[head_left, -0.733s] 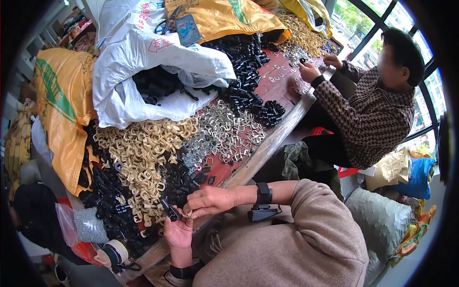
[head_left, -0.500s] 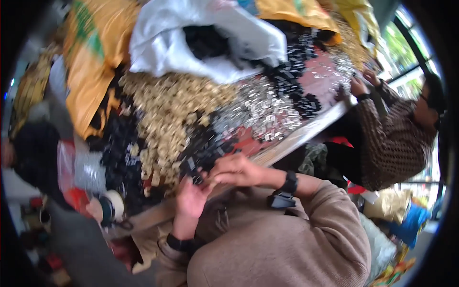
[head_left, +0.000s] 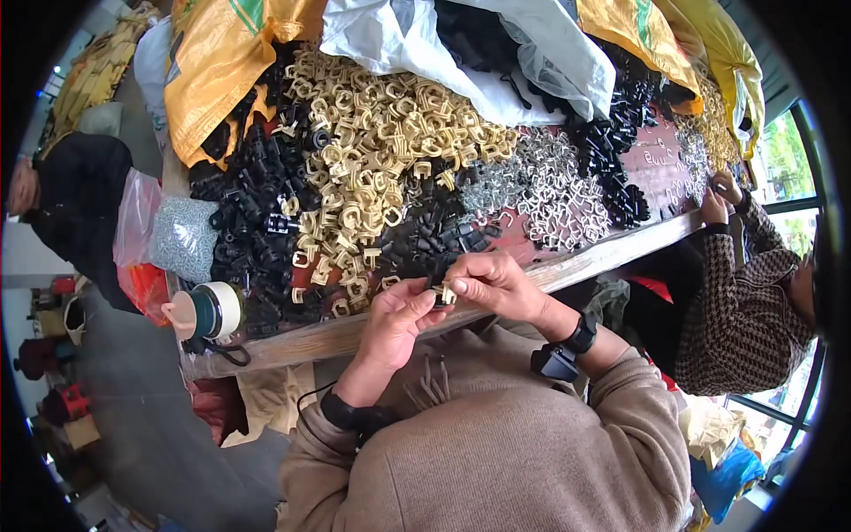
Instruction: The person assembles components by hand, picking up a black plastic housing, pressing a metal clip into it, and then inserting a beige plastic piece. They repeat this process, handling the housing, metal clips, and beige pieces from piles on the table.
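My left hand (head_left: 395,321) and my right hand (head_left: 499,285) meet in front of my chest, just over the table's near wooden edge. Both are closed in a pinch on a small beige plastic clip (head_left: 448,293) with a dark part next to it. The left fingers grip that black plastic part, which they mostly cover. Right thumb and forefinger hold the beige clip from the other side. Beyond them lie a heap of beige plastic clips (head_left: 368,151), a pile of black plastic fittings (head_left: 253,213) and scattered silvery metal clips (head_left: 567,195).
An orange sack (head_left: 213,80) and a white sack (head_left: 390,40) lie behind the heaps. At left are a clear bag of small metal pieces (head_left: 183,235) and a dark green-and-white cup (head_left: 217,310). A co-worker in a patterned sleeve (head_left: 718,301) handles parts at right; another person stands left.
The view has swung and sharpened, so the table sits further right. My hands are still together; a beige clip now shows between them beside the black part.
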`<action>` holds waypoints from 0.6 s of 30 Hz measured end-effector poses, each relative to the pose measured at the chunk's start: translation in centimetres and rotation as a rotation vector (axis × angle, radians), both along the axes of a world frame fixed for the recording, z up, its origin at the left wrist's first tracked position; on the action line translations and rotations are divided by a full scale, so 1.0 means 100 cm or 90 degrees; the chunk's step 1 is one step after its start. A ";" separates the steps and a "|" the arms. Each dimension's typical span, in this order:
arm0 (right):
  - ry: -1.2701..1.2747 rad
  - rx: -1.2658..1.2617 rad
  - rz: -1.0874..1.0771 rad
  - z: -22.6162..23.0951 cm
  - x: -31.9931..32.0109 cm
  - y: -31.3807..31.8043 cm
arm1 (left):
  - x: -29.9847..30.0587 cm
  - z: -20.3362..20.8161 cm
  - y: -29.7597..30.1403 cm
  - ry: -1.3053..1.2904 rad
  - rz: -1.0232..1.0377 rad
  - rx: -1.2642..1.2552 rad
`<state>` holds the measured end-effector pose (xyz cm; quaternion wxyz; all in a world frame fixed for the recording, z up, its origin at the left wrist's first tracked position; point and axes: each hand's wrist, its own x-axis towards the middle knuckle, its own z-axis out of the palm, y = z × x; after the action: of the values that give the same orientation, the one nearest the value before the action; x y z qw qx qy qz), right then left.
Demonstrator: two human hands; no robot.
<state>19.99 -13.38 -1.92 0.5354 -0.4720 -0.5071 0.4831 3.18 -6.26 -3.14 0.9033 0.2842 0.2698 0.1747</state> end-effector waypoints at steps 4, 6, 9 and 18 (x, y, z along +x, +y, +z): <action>-0.056 -0.042 0.019 0.006 0.001 0.001 | 0.000 -0.007 -0.001 0.006 0.003 -0.015; -0.058 -0.051 -0.014 0.005 -0.003 0.000 | 0.000 -0.008 -0.001 0.006 -0.002 -0.016; -0.068 -0.072 -0.097 0.002 -0.005 -0.003 | 0.003 -0.008 0.001 0.016 -0.005 -0.019; -0.094 -0.038 -0.093 0.000 0.009 -0.008 | -0.003 -0.010 0.002 0.070 -0.021 0.029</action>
<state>20.89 -14.15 -1.94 0.5160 -0.5577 -0.4952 0.4213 2.93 -6.04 -4.17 0.8832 0.3182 0.3104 0.1496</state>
